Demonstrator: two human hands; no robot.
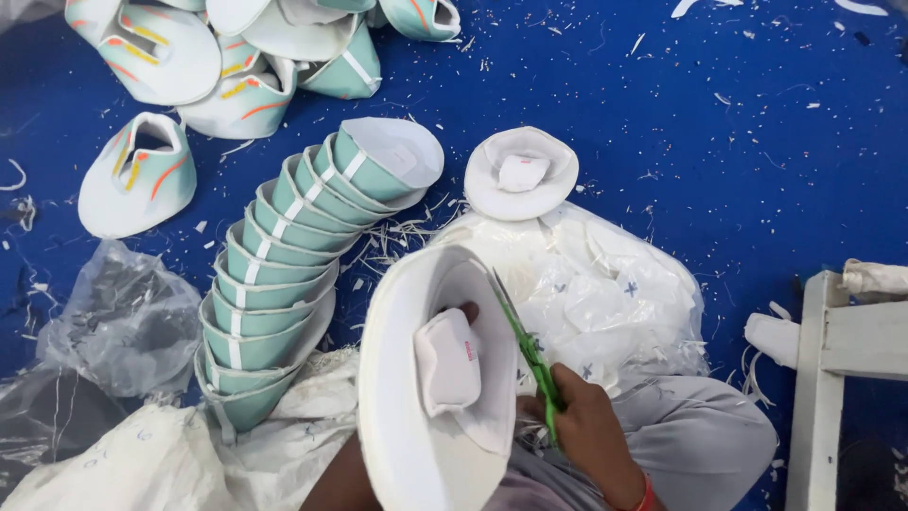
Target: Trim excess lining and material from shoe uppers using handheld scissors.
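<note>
Item: white shoe upper point(426, 378), unlasted, with a folded white tongue piece at its centre. It is held upside down over the lap, opening turned up towards the camera, so that its edge is presented to the blades. The left hand point(465, 312) is mostly hidden inside and beneath the upper; only a fingertip is seen at the inner rim, closed on the material to steady it.

Item: green-handled scissors point(525, 345). They are held in the right hand point(586, 431), fingers closed through the handles; the blades are set against the right-hand edge of the upper, just above the hand. Whether the blades are parted cannot be told.

Item: nested stack of mint-green uppers point(284, 255), laid in a curved row on the blue floor point(719, 123) to the left of the held upper, near but apart from it.

Item: single white upper point(520, 172), set down just beyond the held one, beside the top of the stack.

Item: loose heap of mint and white uppers with orange and yellow stripes point(189, 66), far left.

Item: clear plastic bag point(605, 284) under the work, catching white trimmings; further scraps are scattered over the floor.

Item: white wooden frame point(832, 369), right edge.
</note>
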